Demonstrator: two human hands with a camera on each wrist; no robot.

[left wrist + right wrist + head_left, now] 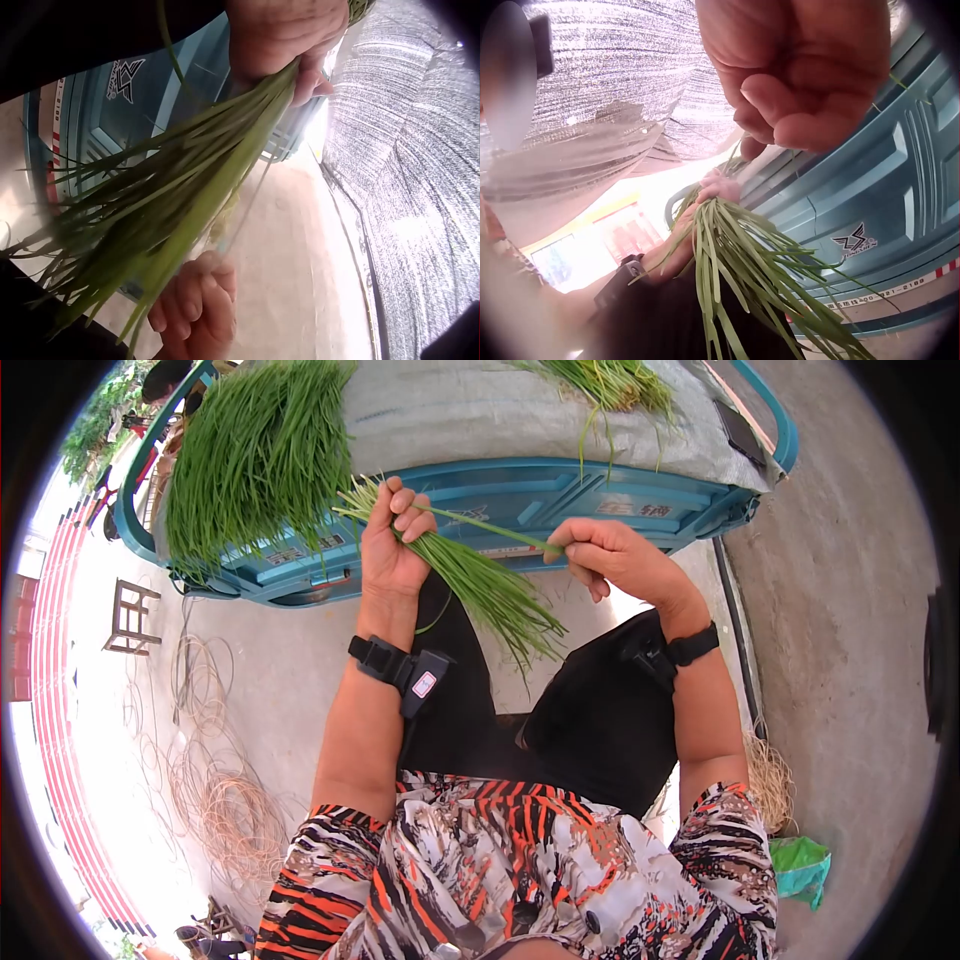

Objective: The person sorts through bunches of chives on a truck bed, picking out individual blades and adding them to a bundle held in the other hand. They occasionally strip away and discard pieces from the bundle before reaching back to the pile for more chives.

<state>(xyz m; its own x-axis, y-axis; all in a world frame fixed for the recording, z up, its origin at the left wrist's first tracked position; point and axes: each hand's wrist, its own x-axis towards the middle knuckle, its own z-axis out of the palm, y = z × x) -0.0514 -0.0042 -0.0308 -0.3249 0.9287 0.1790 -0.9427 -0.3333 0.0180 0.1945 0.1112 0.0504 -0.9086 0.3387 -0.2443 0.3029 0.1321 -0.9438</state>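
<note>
Green, long and thin, the bunch (485,588) is in the left hand (397,550). That hand's fingers are curled round it near the pale ends, which poke out past the fist. The right hand (622,563) has its fingers bent in, and their tips pinch one strand (490,528) that runs over from the left hand. The bunch should be light and bendy, easy to bruise or snap, and slippery if it is damp. Its pale end looks firmest, so that seems the best place to hold, with a soft squeeze; the tips just flop. The bunch is up in the air, in front of the near edge of the blue cart (540,490). On the cart's grey sheet (450,420), a big green pile (260,460) lies at the left end and hangs over the near edge. A small heap (625,392) lies nearer the right end.
</note>
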